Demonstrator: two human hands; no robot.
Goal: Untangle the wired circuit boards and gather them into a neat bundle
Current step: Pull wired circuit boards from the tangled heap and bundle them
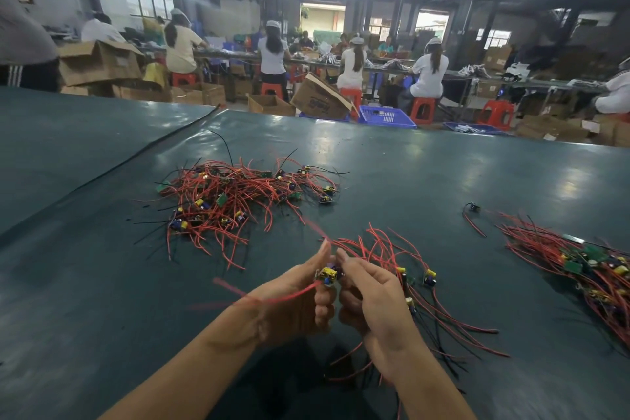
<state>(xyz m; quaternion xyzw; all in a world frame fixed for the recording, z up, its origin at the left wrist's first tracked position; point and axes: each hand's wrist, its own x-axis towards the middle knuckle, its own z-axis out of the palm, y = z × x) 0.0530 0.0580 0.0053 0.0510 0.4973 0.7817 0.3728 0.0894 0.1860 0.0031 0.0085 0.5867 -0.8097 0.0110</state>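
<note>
Our left grip pinches one circuit board, just beside our right grip, which curls round a bundle of wired boards fanning rightward over the surface.

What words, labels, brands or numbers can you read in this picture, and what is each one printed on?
No text here can be read.
tilted cardboard box: dark print on its side, too blurred to read.
open cardboard box at the left: a pale label, too small to read.
circuit board nearest the camera: no legible marking.
</note>
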